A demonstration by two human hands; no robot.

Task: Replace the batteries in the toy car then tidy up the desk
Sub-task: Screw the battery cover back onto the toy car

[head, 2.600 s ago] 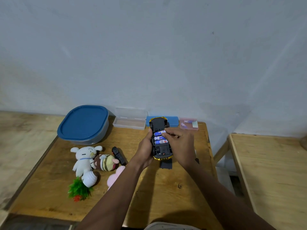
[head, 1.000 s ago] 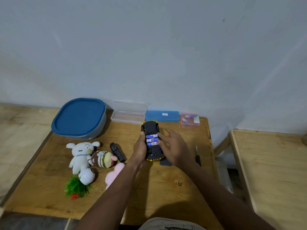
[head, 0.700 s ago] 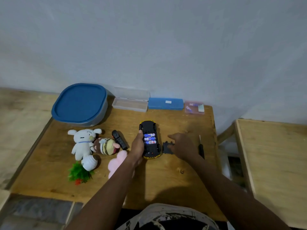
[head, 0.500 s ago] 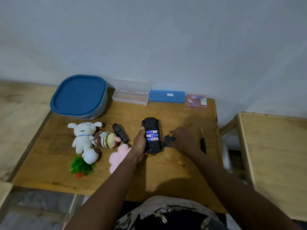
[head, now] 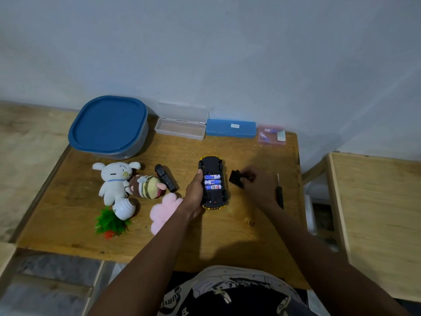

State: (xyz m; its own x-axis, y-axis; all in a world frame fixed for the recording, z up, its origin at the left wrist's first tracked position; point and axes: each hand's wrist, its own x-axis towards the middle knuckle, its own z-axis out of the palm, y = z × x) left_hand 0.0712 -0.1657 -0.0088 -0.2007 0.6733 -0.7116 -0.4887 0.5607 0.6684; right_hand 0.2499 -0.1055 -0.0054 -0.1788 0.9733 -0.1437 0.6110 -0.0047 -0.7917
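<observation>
Wooden desk (head: 227, 236) is bearing the upside-down toy car (head: 214, 197) at its middle, with three batteries (head: 213, 182) sitting in the open bay. The left hand (head: 195, 191) is gripping the car's left flank. The right hand (head: 258, 185) is pinching the black battery cover (head: 235, 178) just right of the car, near a screwdriver (head: 279, 193).

wood desk (head: 227, 242) | toy car (head: 213, 183) | white plush (head: 114, 179) | blue tub (head: 108, 126) | screwdrvr (head: 279, 195)

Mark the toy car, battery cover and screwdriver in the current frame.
toy car (head: 214, 197): head view, black underside toward the near end.
battery cover (head: 235, 178): head view, centre of the black plate.
screwdriver (head: 280, 196): head view, black handle.
</observation>
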